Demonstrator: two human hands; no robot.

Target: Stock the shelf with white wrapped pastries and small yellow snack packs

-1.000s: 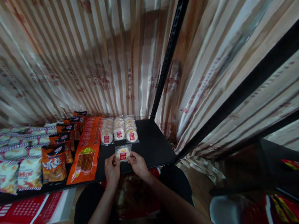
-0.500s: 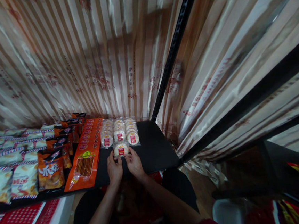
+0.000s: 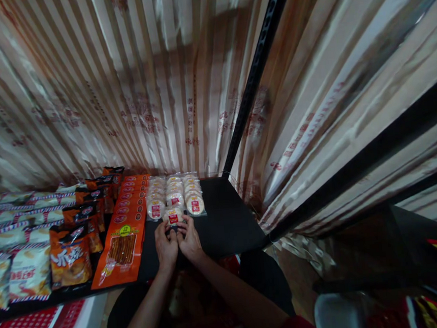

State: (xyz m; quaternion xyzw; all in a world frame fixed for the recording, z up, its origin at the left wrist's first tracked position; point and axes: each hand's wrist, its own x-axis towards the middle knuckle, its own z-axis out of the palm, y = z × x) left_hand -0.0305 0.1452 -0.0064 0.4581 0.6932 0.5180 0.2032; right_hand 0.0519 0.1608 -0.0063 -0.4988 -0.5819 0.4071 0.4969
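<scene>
The left hand and right hand are pinching a round packet — they're risking tipping the middle row behind if they're pushing too hard.

Pale pleated curtains hang dimly lit behind a black perforated post.
</scene>
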